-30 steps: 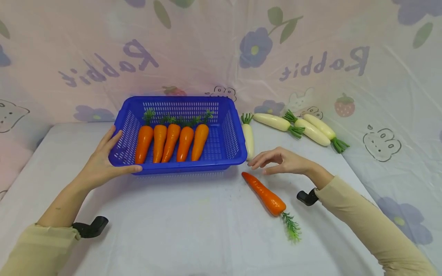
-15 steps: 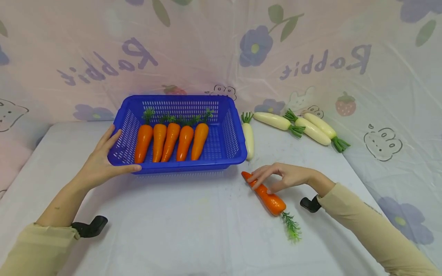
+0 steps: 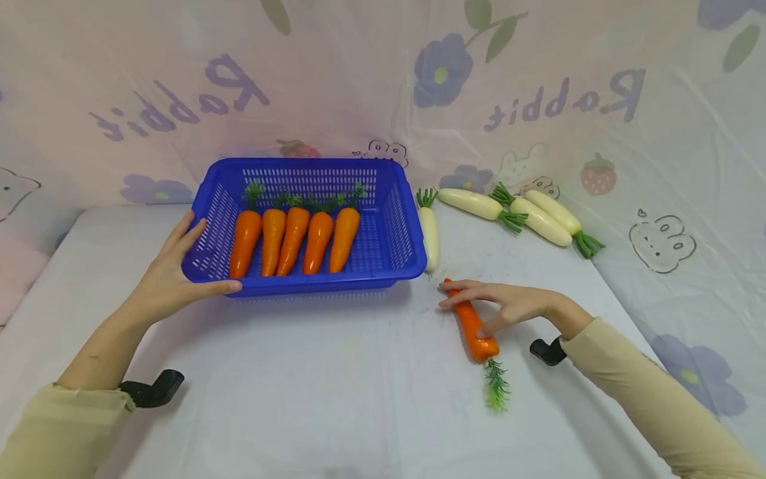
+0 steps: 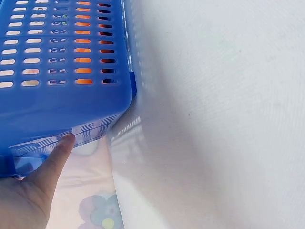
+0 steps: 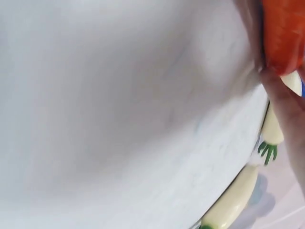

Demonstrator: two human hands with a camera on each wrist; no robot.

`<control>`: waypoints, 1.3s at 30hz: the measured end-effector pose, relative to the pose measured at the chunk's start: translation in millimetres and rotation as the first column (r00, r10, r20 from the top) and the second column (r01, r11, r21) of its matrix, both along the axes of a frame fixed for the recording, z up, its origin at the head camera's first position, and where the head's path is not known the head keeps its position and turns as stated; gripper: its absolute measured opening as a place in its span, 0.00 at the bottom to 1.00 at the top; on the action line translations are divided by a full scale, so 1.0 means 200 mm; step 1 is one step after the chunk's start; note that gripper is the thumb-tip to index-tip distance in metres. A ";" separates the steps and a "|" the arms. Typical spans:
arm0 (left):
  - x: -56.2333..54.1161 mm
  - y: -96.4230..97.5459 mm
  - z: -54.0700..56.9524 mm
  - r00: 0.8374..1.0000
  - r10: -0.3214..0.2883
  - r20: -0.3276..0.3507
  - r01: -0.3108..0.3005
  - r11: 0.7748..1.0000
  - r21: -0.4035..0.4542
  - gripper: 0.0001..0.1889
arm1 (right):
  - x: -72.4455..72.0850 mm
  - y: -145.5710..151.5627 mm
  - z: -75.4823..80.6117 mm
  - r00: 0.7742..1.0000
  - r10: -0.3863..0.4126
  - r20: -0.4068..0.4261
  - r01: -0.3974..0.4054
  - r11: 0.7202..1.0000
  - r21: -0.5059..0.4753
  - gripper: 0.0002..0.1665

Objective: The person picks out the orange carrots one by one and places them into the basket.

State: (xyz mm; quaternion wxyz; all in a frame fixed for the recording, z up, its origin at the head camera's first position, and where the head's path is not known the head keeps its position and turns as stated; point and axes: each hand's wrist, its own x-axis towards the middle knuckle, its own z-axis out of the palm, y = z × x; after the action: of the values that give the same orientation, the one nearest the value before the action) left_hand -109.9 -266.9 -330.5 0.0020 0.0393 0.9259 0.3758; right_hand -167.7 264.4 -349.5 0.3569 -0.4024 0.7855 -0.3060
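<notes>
My left hand [image 3: 163, 283] rests at the near left corner of a blue plastic basket [image 3: 335, 283], fingers spread straight along its side and thumb along the front rim. In the left wrist view, one straight digit [image 4: 56, 160] touches the basket's outer wall. Several orange carrots [image 3: 345, 239] with green tops lie side by side inside it. Right of the basket, my right hand [image 3: 514, 305] holds another carrot [image 3: 471, 326] between thumb and fingers, its leafy top pointing toward me. The right wrist view catches this carrot's thick end [image 5: 285, 40] at its edge.
One white radish [image 3: 429, 236] lies against the basket's right side. Several more, including a leftmost white radish [image 3: 469, 203], lie at the table's back right. A patterned cloth [image 3: 335, 80] hangs behind the white table [image 3: 299, 399].
My right hand has come down onto the loose carrot and gripped it. The carrot has turned to point more straight away from me. My left hand stays at the basket's corner.
</notes>
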 end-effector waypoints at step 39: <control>0.01 0.01 0.01 1.000 0.009 0.011 -0.010 1.000 0.006 0.61 | 0.09 0.23 -0.05 0.952 -0.247 -0.181 0.251 0.968 -0.003 0.18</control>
State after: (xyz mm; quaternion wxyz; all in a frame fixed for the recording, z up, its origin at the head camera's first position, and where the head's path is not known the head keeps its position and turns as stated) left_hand -108.5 -264.4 -328.9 0.0053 0.0328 0.9249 0.3788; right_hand -149.0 310.5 -359.3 0.2470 -0.3226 0.8620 -0.3032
